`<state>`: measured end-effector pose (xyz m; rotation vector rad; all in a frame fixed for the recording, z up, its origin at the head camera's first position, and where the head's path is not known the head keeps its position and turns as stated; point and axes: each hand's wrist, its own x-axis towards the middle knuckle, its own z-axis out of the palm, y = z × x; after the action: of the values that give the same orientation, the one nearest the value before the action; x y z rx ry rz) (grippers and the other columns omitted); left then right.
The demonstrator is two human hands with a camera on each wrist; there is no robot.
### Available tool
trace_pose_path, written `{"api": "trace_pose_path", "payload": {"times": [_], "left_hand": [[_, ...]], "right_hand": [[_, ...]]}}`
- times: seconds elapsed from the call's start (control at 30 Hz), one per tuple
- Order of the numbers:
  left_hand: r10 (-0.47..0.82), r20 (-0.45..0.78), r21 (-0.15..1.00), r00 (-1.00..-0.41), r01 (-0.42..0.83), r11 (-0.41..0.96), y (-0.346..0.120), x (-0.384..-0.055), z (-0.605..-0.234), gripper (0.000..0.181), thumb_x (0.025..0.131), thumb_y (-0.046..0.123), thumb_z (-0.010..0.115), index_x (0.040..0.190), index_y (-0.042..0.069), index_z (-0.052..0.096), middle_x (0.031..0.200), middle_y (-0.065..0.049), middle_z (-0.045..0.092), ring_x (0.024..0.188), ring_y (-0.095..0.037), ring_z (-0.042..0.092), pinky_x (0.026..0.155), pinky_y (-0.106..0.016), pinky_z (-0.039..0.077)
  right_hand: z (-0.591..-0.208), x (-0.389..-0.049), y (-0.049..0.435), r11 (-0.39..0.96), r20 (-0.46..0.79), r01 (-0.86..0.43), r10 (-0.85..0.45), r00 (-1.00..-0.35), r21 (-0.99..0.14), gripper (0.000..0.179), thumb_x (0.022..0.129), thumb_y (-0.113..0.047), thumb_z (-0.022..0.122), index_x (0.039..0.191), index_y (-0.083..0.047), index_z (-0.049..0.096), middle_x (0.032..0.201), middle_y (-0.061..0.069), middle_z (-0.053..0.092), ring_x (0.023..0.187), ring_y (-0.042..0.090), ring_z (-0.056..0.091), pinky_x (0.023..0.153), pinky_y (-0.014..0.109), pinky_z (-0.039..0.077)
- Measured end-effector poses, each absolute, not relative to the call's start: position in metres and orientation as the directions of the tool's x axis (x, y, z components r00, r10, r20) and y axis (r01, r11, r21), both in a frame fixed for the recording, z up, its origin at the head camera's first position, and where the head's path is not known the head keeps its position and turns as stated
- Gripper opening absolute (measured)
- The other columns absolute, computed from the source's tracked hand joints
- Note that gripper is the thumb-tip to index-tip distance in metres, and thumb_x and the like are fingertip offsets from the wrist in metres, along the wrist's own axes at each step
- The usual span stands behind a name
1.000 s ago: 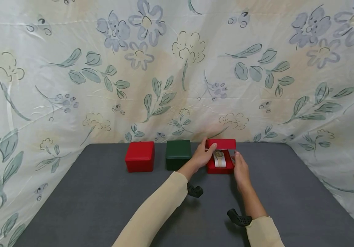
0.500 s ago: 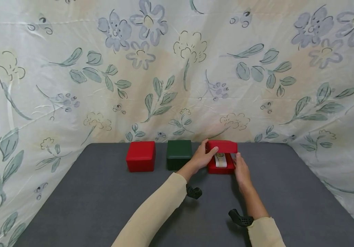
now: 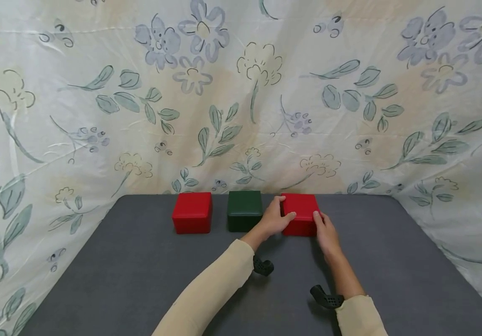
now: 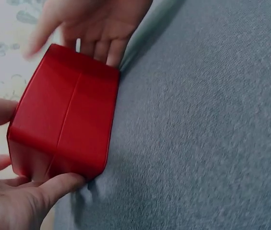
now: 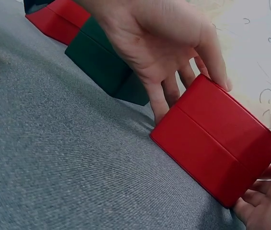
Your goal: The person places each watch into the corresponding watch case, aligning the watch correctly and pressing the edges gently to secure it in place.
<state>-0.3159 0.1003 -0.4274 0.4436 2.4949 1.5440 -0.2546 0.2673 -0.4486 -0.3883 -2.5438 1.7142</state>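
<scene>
A red watch box (image 3: 300,205) stands on the grey table at the right end of a row of boxes, its lid down. My left hand (image 3: 275,218) holds its left side, with the thumb at the top front edge and the other fingers along the side. Against the opposite side my right hand (image 3: 328,233) grips the box, fingertips at its upper right corner. The left wrist view shows the red front with its lid seam (image 4: 67,115) closed. Whatever lies inside is hidden. Part of my right fingers is cut off in the right wrist view.
Just left of my left hand stands a green box (image 3: 244,210), and another red box (image 3: 192,212) is farther left. Both are closed. The grey table (image 3: 119,280) meets a hanging floral cloth (image 3: 224,140) close behind the boxes.
The lid of the right-hand red watch box has swung down and forward, covering the watch on its white cushion. Both hands have followed it slightly downward and stay at its sides.
</scene>
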Motion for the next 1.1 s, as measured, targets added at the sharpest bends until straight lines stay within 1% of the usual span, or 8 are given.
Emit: {"api": "trace_pose_path", "payload": {"times": [0.13,0.3,0.57,0.67,0.8,0.93,1.0,1.1], "left_hand": [[0.327,0.028,0.885,-0.945,0.175,0.432,0.104,-0.315,-0.429,0.064,0.090,0.028,0.065,0.143,0.017,0.032,0.139,-0.006,0.045,0.121,-0.022,0.049,0.095,-0.040,0.050],[0.306,0.037,0.886,-0.951,0.173,0.429,0.109,-0.314,-0.430,0.065,0.090,0.029,0.065,0.144,0.018,0.031,0.141,-0.006,0.045,0.122,-0.022,0.048,0.096,-0.041,0.049],[0.301,0.022,0.899,-0.953,0.150,0.411,0.111,-0.313,-0.433,0.065,0.090,0.031,0.065,0.145,0.020,0.031,0.143,-0.005,0.044,0.123,-0.023,0.047,0.096,-0.042,0.050],[0.304,0.028,0.896,-0.952,0.159,0.414,0.111,-0.312,-0.434,0.066,0.091,0.032,0.064,0.146,0.020,0.030,0.144,-0.005,0.044,0.124,-0.023,0.047,0.097,-0.042,0.050],[0.311,0.102,0.837,-0.945,0.250,0.486,0.109,-0.311,-0.433,0.065,0.092,0.031,0.062,0.146,0.017,0.031,0.146,-0.005,0.042,0.125,-0.022,0.047,0.099,-0.042,0.049],[0.345,0.196,0.750,-0.918,0.367,0.551,0.105,-0.309,-0.425,0.063,0.093,0.032,0.060,0.147,0.014,0.032,0.150,-0.003,0.038,0.129,-0.020,0.044,0.102,-0.042,0.048],[0.364,0.218,0.726,-0.905,0.400,0.560,0.102,-0.306,-0.419,0.062,0.094,0.032,0.058,0.147,0.014,0.032,0.152,-0.003,0.036,0.132,-0.021,0.042,0.105,-0.043,0.045],[0.387,0.234,0.688,-0.892,0.434,0.582,0.094,-0.300,-0.410,0.060,0.096,0.033,0.055,0.148,0.013,0.032,0.154,-0.004,0.034,0.137,-0.022,0.040,0.109,-0.046,0.042]], "right_hand": [[-0.450,-0.255,0.269,0.346,-0.071,0.150,0.229,-0.971,-0.926,0.074,0.100,-0.057,0.029,0.155,-0.009,0.016,0.158,0.020,0.022,0.142,0.039,0.025,0.115,0.060,0.024],[-0.449,-0.256,0.272,0.361,-0.047,0.127,0.223,-0.974,-0.924,0.073,0.100,-0.056,0.028,0.155,-0.009,0.018,0.158,0.021,0.022,0.144,0.039,0.023,0.115,0.060,0.024],[-0.453,-0.256,0.273,0.365,-0.052,0.142,0.245,-0.968,-0.920,0.073,0.100,-0.057,0.027,0.156,-0.011,0.015,0.159,0.021,0.020,0.145,0.039,0.022,0.116,0.059,0.023],[-0.456,-0.257,0.274,0.361,-0.046,0.140,0.256,-0.966,-0.922,0.073,0.100,-0.057,0.029,0.155,-0.011,0.016,0.159,0.021,0.021,0.144,0.039,0.023,0.116,0.059,0.023],[-0.457,-0.258,0.273,0.343,-0.017,0.120,0.289,-0.957,-0.932,0.072,0.100,-0.055,0.032,0.154,-0.009,0.021,0.159,0.019,0.024,0.144,0.038,0.025,0.116,0.057,0.026],[-0.449,-0.259,0.272,0.330,0.096,0.041,0.389,-0.916,-0.943,0.065,0.101,-0.049,0.039,0.150,-0.008,0.033,0.153,0.018,0.037,0.141,0.034,0.035,0.114,0.051,0.032],[-0.443,-0.258,0.271,0.349,0.159,0.003,0.435,-0.886,-0.937,0.060,0.101,-0.047,0.041,0.147,-0.010,0.040,0.148,0.016,0.045,0.134,0.032,0.043,0.110,0.049,0.037],[-0.434,-0.251,0.271,0.400,0.224,-0.028,0.451,-0.864,-0.916,0.053,0.101,-0.043,0.043,0.144,-0.013,0.044,0.145,0.014,0.049,0.132,0.030,0.045,0.111,0.048,0.037]]}}
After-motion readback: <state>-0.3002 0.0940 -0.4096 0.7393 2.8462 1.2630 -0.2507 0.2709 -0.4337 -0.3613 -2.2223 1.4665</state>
